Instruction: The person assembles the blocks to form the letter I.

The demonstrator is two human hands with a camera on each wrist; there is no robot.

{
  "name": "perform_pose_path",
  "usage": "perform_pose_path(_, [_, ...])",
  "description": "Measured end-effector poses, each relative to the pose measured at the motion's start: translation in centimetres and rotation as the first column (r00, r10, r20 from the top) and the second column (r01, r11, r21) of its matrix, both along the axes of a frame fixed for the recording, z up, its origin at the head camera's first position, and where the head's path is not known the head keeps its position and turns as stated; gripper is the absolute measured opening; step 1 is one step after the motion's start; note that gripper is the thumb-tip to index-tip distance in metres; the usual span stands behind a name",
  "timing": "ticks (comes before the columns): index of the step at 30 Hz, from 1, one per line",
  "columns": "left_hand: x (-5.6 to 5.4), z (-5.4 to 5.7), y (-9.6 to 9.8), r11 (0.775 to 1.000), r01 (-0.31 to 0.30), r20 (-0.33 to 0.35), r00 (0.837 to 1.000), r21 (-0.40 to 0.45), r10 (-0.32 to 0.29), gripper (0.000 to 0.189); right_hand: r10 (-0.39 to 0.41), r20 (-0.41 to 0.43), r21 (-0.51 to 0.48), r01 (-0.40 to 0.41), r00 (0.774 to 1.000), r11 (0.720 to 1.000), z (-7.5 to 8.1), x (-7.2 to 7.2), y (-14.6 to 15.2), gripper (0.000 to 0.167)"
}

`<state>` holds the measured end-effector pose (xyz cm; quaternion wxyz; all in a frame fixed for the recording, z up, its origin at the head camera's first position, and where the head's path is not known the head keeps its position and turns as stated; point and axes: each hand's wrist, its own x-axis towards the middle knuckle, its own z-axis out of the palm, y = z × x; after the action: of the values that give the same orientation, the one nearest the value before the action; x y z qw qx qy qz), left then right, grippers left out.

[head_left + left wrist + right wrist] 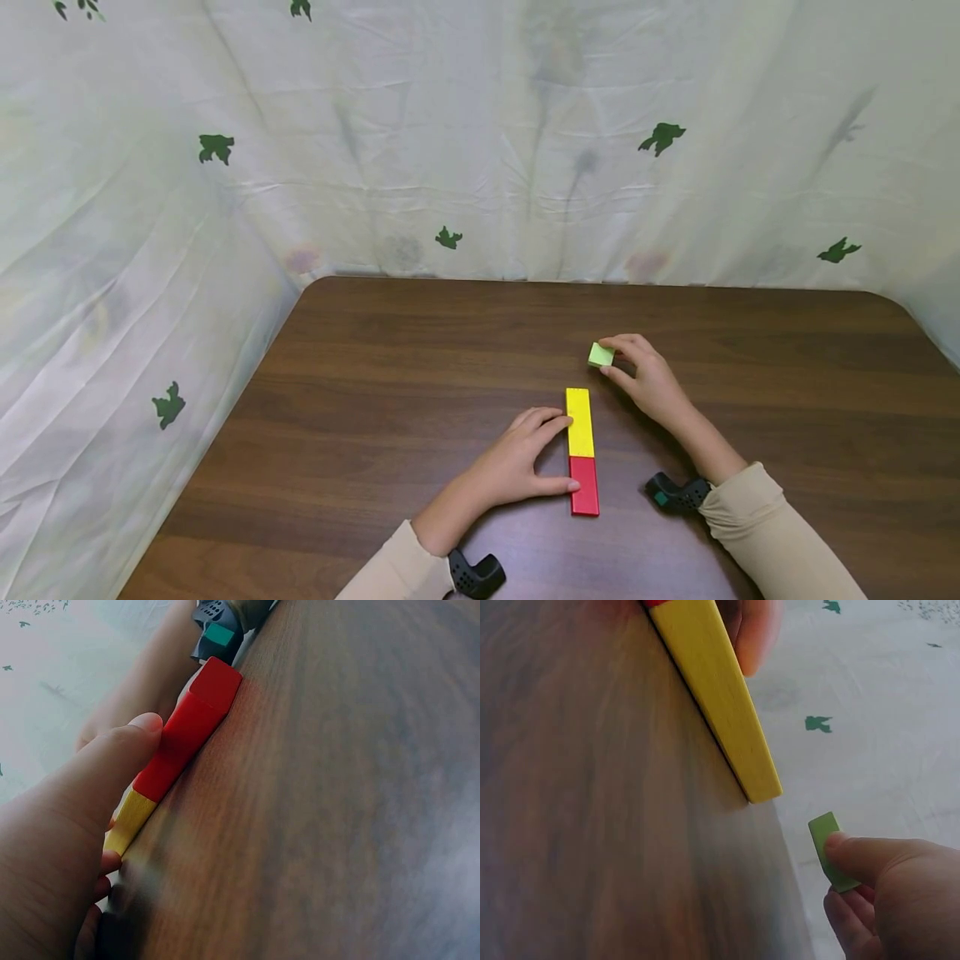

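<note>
A yellow block (580,433) and a red block (586,492) lie end to end in one straight line on the table (375,367), the yellow one farther away. My left hand (510,462) rests against their left side. Its thumb touches the red block, and its fingertips touch the yellow block. Beyond the far end of the yellow block, a bit to the right, my right hand (651,379) pinches a small light green block (601,355) between thumb and fingers. In the right wrist view the green block (829,851) appears apart from the yellow block (716,697).
A pale curtain (480,150) with dark green leaf shapes hangs behind the table and along its left side. Each wrist wears a black camera device, the left one (477,575) near the table's front and the right one (677,493) beside the red block.
</note>
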<state>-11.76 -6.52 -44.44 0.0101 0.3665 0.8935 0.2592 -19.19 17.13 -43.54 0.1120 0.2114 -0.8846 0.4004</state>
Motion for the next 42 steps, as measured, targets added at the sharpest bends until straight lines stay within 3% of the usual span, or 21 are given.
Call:
perform_pose_path(12, [0.0, 0.1, 0.0, 0.999, 0.021, -0.047, 0.999, 0.031, -0.02, 0.074, 0.041, 0.023, -0.004, -0.041, 0.999, 0.999, 0.0, -0.2, -0.8, 0.038])
perform_pose_path(33, [0.0, 0.2, -0.1, 1.0, 0.009, 0.008, 1.0, 0.008, -0.01, 0.074, 0.079, 0.136, 0.034, -0.084, 0.988, 0.996, -0.3, -0.7, -1.7, 0.037])
perform_pose_path(42, [0.0, 0.2, 0.0, 1.0, 0.017, -0.009, 1.0, 0.02, -0.017, 0.074, 0.107, 0.122, 0.04, -0.112, 0.987, 0.993, -0.5, -0.9, -1.9, 0.036])
